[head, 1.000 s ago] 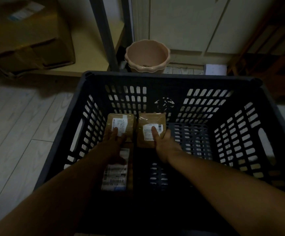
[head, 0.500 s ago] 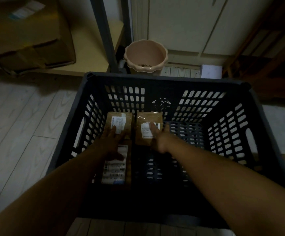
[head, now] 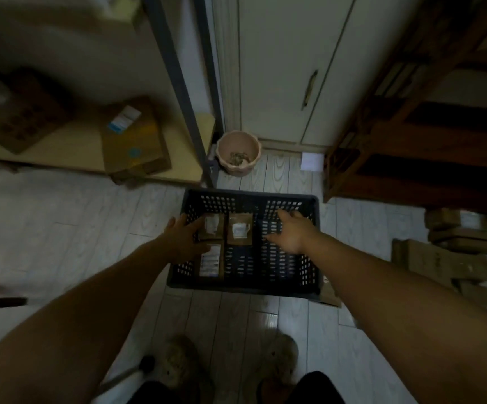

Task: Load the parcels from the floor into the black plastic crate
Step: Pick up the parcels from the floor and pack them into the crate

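The black plastic crate [head: 286, 288] stands on the pale floor in front of my feet. Three brown parcels with white labels lie flat inside it: one at the back left [head: 215, 225], one beside it to the right [head: 239, 228], one at the front left [head: 211, 260]. My left hand [head: 182, 239] hovers over the crate's left wall, fingers apart and holding nothing. My right hand [head: 290, 234] hangs above the crate's right half, also spread and holding nothing. More brown parcels [head: 452, 252] are stacked on the floor to the right of the crate.
A pink pot [head: 238, 154] sits behind the crate by the white cupboard doors. A low shelf [head: 85, 158] at the left holds cardboard boxes [head: 136, 141]. Dark wooden furniture [head: 411, 158] stands at the right. My slippered feet [head: 230, 365] are near the bottom edge.
The view has pulled back and up, so the crate looks smaller. Both hands lifted off the two back parcels and out of the crate; the parcels stay where they lay.
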The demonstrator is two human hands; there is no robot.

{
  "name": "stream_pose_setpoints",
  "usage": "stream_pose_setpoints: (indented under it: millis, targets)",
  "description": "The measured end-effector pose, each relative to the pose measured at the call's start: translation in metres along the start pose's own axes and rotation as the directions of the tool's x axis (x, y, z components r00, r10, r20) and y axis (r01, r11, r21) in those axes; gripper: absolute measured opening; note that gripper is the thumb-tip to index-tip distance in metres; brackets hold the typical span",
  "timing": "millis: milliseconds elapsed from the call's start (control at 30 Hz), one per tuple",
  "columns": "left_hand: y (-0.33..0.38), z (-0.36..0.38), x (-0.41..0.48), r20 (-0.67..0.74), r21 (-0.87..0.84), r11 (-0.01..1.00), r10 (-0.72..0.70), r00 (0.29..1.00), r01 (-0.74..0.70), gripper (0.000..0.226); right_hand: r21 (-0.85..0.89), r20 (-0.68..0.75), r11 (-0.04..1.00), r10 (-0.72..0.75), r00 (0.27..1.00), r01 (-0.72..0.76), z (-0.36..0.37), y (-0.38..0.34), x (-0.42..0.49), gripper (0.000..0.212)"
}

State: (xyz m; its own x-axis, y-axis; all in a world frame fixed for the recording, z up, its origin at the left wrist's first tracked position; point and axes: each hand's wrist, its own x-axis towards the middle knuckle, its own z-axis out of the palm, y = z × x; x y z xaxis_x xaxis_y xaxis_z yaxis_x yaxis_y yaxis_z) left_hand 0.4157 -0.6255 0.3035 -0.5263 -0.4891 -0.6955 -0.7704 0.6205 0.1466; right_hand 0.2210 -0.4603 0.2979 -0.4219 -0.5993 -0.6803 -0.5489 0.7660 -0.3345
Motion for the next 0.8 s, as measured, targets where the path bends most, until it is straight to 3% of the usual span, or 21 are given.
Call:
stream_pose_setpoints:
  millis: [267, 433, 800]
  targets:
    - [0.048, -0.083, -0.177, -0.11, 0.04, 0.997, 0.073, 0.991, -0.069, 0.075, -0.023, -0.094, 1.0, 0.009, 0.996, -0.011, -0.067, -0.014, -0.186, 0.063]
    - [0.078, -0.091, -0.23, -0.168, 0.019, 0.989, 0.145, 0.975, -0.144, 0.081, -0.054, -0.231, 0.993, 0.088, 0.969, -0.103, -0.078, 0.002, -0.287, 0.065]
    - [0.248, -0.079, -0.355, -0.207, 0.136, 0.874, 0.486, 0.849, -0.467, 0.085, 0.119, -0.495, 0.937, 0.342, 0.799, -0.327, -0.087, 0.126, -0.477, 0.066]
